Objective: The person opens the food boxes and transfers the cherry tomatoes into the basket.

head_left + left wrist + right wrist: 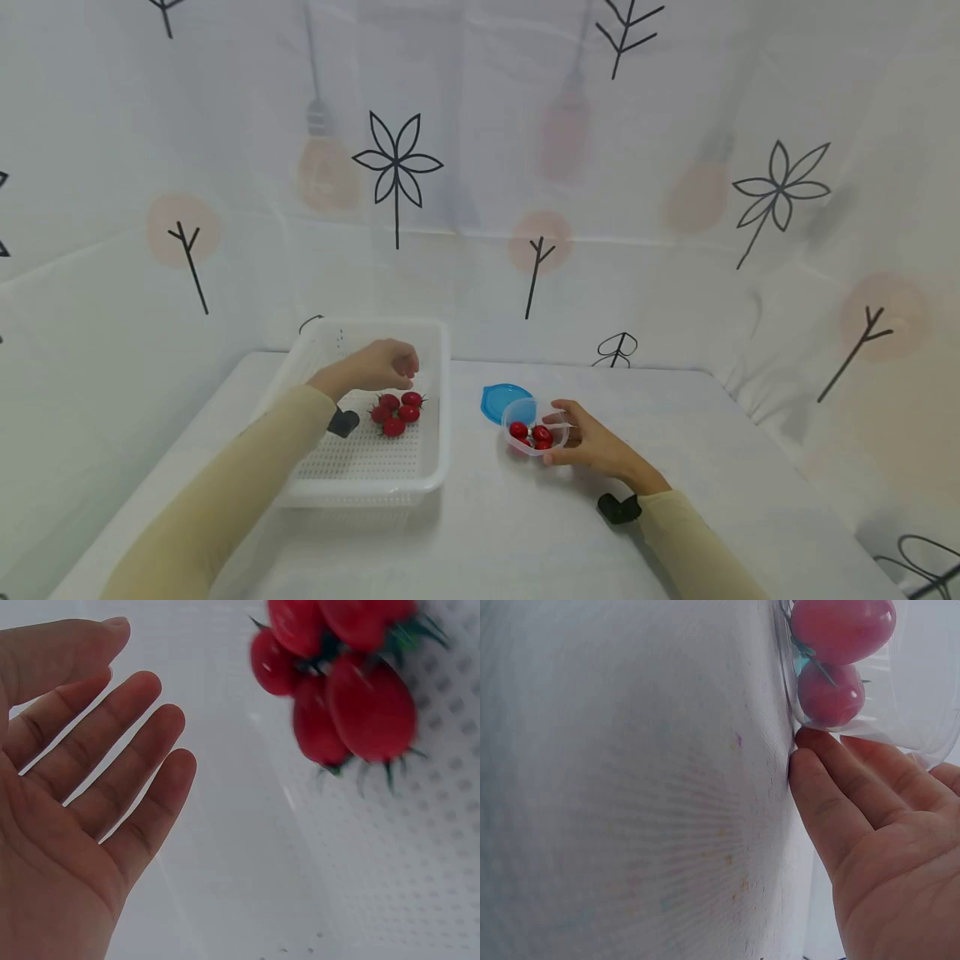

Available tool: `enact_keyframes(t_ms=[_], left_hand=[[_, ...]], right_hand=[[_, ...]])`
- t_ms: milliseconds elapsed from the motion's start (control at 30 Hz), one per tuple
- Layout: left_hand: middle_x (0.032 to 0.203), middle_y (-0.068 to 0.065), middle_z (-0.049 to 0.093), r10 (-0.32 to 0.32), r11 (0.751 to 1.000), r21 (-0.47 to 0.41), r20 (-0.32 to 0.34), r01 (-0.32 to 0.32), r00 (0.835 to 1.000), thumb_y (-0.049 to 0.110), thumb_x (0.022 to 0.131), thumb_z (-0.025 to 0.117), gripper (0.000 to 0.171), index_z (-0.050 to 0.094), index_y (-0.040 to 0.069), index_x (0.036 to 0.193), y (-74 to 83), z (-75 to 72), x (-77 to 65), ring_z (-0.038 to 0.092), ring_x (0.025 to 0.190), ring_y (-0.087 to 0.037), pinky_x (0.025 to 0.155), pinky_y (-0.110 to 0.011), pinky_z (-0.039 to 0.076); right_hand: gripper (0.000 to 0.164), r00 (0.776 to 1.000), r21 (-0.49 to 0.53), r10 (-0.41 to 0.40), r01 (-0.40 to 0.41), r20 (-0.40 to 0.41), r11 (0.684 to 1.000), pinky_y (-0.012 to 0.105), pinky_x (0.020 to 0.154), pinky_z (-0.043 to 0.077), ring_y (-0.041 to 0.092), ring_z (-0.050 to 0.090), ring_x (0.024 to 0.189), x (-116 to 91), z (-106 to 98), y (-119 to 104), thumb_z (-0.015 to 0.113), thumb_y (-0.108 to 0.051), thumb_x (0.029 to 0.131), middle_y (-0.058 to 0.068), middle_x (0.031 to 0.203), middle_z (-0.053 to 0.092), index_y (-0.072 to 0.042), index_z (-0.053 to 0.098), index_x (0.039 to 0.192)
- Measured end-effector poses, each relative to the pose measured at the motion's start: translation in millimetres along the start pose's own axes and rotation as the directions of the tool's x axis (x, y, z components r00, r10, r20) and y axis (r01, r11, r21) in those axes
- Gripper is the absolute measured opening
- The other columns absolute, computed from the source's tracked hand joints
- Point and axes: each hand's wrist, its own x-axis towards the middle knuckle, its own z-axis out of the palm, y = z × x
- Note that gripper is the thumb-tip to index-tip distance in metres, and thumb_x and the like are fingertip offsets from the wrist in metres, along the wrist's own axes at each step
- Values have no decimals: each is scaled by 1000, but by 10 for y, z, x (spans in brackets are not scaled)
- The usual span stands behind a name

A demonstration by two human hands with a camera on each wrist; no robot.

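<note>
My left hand [384,365] hovers over a white perforated basket [442,408], its fingers loosely bent in the head view. In the left wrist view, the left palm [52,847] faces the camera and holds nothing. Beside it, several red cherry tomatoes [393,427] with green stems lie together on the basket floor. My right hand [596,442] holds a small clear plastic container [564,435] at its right side, thumb toward the near side and fingers farther back. Several cherry tomatoes [832,694] are inside the container. The right thumb is hidden in the right wrist view.
A blue lid [497,402] lies on the white-covered table [495,533] just behind the container. The basket's raised walls stand around the left hand's area. A white patterned cloth [480,167] hangs behind the table and at both sides.
</note>
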Motion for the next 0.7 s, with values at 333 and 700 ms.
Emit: enact_keyframes(t_ms=[333, 700], left_hand=[[94, 5, 63, 82, 996, -38, -17, -83, 996, 21, 84, 73, 19, 63, 18, 101, 449, 82, 25, 60, 89, -13, 76, -27, 54], [90, 8, 62, 249, 968, -32, -1, -249, 969, 18, 87, 70, 14, 63, 18, 99, 836, 166, 126, 59, 86, -9, 77, -24, 51]], right_hand=[[96, 1000, -9, -6, 6, 4, 1000, 49, 95, 45, 30, 51, 118, 9, 14, 2, 80, -41, 73, 6, 139, 47, -12, 24, 146], [95, 1000, -15, -9, 9, 0, 1000, 48, 95, 45, 29, 51, 117, 4, 20, -4, 80, -40, 74, 6, 139, 47, -12, 24, 146]])
